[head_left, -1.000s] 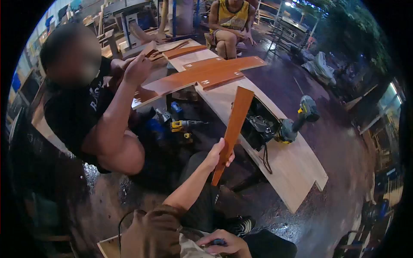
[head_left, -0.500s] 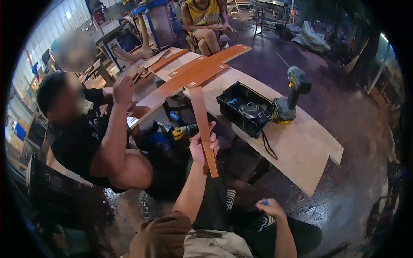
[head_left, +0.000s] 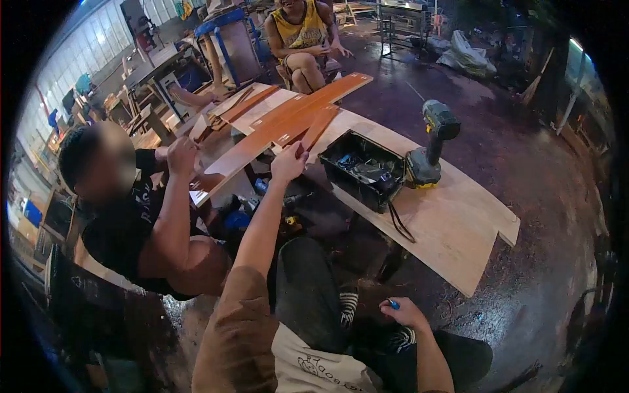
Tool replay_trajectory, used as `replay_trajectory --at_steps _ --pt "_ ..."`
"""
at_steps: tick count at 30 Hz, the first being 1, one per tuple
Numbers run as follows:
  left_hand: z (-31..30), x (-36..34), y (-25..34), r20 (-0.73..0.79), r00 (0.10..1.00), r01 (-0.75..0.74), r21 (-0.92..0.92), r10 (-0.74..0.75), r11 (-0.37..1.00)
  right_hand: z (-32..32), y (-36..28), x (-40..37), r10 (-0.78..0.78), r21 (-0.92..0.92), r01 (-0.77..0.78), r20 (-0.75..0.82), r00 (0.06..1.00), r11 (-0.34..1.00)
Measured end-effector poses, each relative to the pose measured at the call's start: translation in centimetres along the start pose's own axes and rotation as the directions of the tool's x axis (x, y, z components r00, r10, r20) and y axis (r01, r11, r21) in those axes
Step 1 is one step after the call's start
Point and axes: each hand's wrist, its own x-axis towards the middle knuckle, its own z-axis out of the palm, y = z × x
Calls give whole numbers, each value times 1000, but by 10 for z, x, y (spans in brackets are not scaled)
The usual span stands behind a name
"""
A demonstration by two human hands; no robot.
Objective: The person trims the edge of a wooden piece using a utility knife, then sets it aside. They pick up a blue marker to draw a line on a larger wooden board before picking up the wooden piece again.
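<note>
My left hand (head_left: 288,162) reaches forward, closed round the near end of a reddish-brown wooden strip (head_left: 321,126). The strip's far part overlaps the larger brown boards (head_left: 262,137) lying on a pale plywood sheet (head_left: 452,229). Over my lap, my right hand (head_left: 407,313) is closed on a small blue stick-like item (head_left: 393,304), mostly hidden by the fingers. Just right of the strip, a black plastic bin (head_left: 341,173) holds small dark and blue pieces. A cordless drill (head_left: 434,144) with a long bit stands upright beside the bin.
At my left, a person in a dark shirt (head_left: 147,216) leans in by the boards. Another person in a yellow top (head_left: 298,33) sits beyond the plywood. A yellow power tool (head_left: 291,224) lies below the boards. A white sack (head_left: 466,56) rests on the far floor.
My left hand has carried the wooden strip forward from above my lap to the boards, turning its far end up and right. My right hand has shifted slightly left and up.
</note>
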Motion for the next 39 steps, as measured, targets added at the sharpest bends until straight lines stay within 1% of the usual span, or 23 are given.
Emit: replay_trajectory --at_steps 1,3,5,6,8,9,11,13,15,16,19,20,21,23,25,27,28,31,33,34,36,37,39 --pt "9 9 -7 -19 989 -141 116 144 983 1 3 1 -2 -1 2 -6 1000 1000" --pt "29 27 -23 -40 981 -182 148 190 972 4 13 5 -35 30 35 4 999 999" --pt "43 35 -27 -158 914 -344 193 375 919 6 4 1 -18 -23 18 -7 1000 1000" --pt "45 35 -24 -162 916 -338 186 368 923 6 2 -1 -7 -65 6 -18 1000 998" --pt "50 30 -21 -477 736 -386 287 480 877 6 14 3 0 -54 -1 -10 1000 999" --pt "52 28 -18 -477 746 -368 286 464 885 8 18 5 2 -36 -2 0 1000 999" --pt "50 19 -10 -478 861 -233 -66 174 970 7 8 2 53 -93 -53 4 999 994" --pt "42 8 -12 -506 851 -219 -93 143 971 9 11 2 105 -154 -104 -1 994 983" --pt "44 10 -25 -485 868 -157 -60 109 986 14 22 1 -62 -378 22 -95 994 926" --pt "40 10 -33 -537 836 -107 43 113 993 16 24 0 -55 -384 17 -89 995 923" --pt "53 53 -96 -533 837 -161 -26 123 987 18 23 -1 -76 -389 40 -77 994 920" --pt "55 62 -113 -432 893 -161 -50 124 986 18 23 -1 -49 -339 18 -83 995 941" --pt "51 61 -116 -424 898 -158 -52 121 986 18 25 0 -22 -287 -4 -86 996 958" --pt "21 51 -100 -128 967 -203 122 219 971 14 30 1 36 -253 -58 -89 995 966" --pt "24 52 -103 -122 968 -197 184 221 963 12 33 4 93 -220 -110 -88 992 969" --pt "38 67 -117 -261 947 -171 87 188 981 10 36 7 127 -216 -143 -90 988 966" --pt "41 66 -121 -255 950 -166 85 183 982 9 40 8 134 -216 -150 -86 987 965" --pt "19 65 -109 -190 935 -262 201 300 944 10 44 14 100 -246 -109 -51 994 963" --pt "-5 55 -82 20 986 -168 213 168 962 11 35 14 85 -282 -95 -47 995 955" --pt "-3 59 -82 21 984 -176 211 176 962 10 36 15 84 -278 -96 -54 995 956" --pt "0 67 -87 90 992 -107 255 86 961 11 35 15 136 -201 -141 -39 990 969" --pt "3 70 -90 92 992 -111 254 90 961 11 33 15 136 -199 -142 -43 990 970" --pt "11 78 -95 -225 953 -144 257 204 956 9 30 13 138 -224 -147 -54 989 964"
